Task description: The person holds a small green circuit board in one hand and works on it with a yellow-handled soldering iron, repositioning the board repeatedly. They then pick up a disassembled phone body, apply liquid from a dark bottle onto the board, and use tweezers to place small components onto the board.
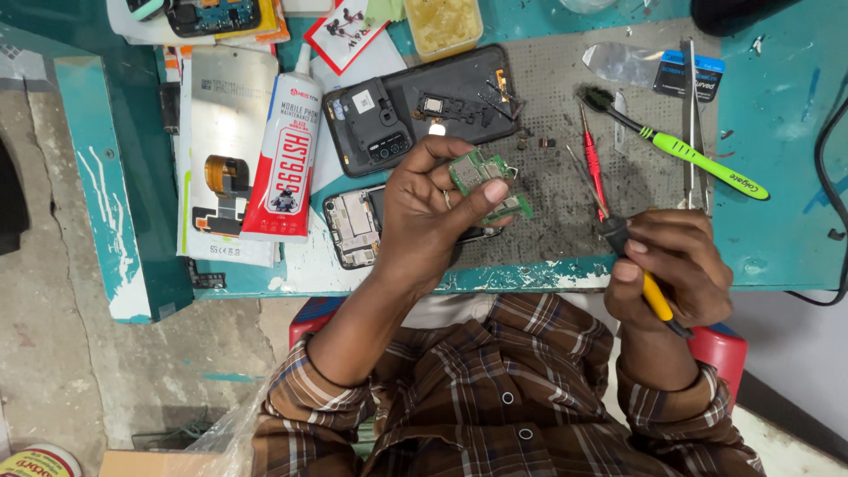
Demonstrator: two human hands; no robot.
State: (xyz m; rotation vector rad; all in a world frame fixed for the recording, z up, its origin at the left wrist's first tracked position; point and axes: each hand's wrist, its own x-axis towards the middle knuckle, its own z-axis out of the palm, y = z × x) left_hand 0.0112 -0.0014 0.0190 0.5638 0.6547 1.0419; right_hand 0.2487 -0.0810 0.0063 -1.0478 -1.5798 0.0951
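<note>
**Technician A:** Both hands were occupied above the front edge of the bench. Left hand was closed on a small green circuit board, thumb across its face, fingers behind it. Right hand was wrapped around a screwdriver with a yellow-and-black handle, its thin shaft angled up and left toward the board without touching it.

**Technician B:** Where was the board relative to the handset?

**Technician A:** Lifted clear of it. The board was held just above the grey work mat. An opened phone body lay directly below the left hand, partly hidden by it. A black rear frame lay beyond it on the mat, its inner side facing up.

**Technician B:** Progress status?

**Technician A:** Judged as mid-disassembly. The housing was already open and the board was out; nothing appeared refitted. Small loose parts lay on the mat near the frame. Whether any screws remained in the phone body could not be told.

**Technician B:** Other items on the bench?

**Technician A:** A red screwdriver, a green-handled toothbrush, metal tweezers, a white adhesive tube and a detached display panel at the left.
</note>
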